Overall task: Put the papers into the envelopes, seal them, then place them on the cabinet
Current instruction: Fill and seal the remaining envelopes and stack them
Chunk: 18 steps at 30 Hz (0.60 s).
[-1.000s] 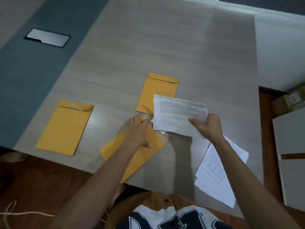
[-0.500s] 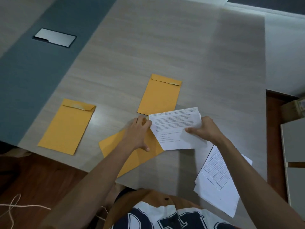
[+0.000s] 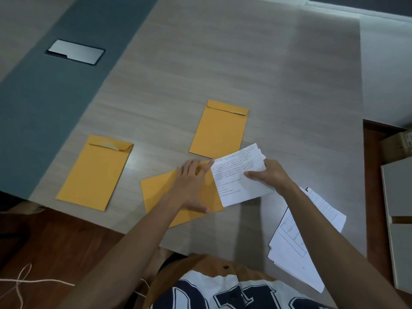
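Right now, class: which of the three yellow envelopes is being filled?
The nearest envelope, lying askew under the left hand; the right hand feeds folded paper into it. The other two lie untouched.

Three envelopes, all mustard yellow: one at 9 o'clock (image 3: 94, 171), one at 12 (image 3: 219, 129), one at centre (image 3: 160, 192). Folded sheet (image 3: 239, 179) white, black print. Paper stack (image 3: 296, 246) at 4 o'clock white, printed grids. Table (image 3: 223, 63) pale grey woodgrain with slate-blue band (image 3: 55, 97). Shirt (image 3: 211, 293) white, navy lettering.
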### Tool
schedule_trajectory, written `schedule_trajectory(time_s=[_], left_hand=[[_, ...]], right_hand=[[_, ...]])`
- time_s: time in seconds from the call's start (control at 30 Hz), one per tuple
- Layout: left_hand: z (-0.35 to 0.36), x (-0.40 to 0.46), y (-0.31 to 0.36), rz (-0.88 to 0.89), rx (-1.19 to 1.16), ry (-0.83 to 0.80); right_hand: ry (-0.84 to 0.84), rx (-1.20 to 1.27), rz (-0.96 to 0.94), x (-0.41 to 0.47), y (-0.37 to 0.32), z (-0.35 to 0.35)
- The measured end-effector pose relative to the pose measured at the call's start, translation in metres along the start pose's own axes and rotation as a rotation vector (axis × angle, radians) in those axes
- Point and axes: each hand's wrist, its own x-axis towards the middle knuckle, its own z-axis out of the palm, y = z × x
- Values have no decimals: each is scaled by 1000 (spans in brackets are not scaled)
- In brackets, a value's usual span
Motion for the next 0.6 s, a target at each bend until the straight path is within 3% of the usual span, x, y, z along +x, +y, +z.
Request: schedule_trajectory(time_s=[0.17, 0.43, 0.6], left_hand=[[14, -7, 7, -23, 39, -8], [4, -4, 15, 86, -2, 50], [-4, -3, 12, 108, -8, 53]], right_hand=[[-1, 0, 4, -7, 6, 11], [-46, 62, -7, -17, -4, 45], [18, -148, -59, -21, -21, 56]])
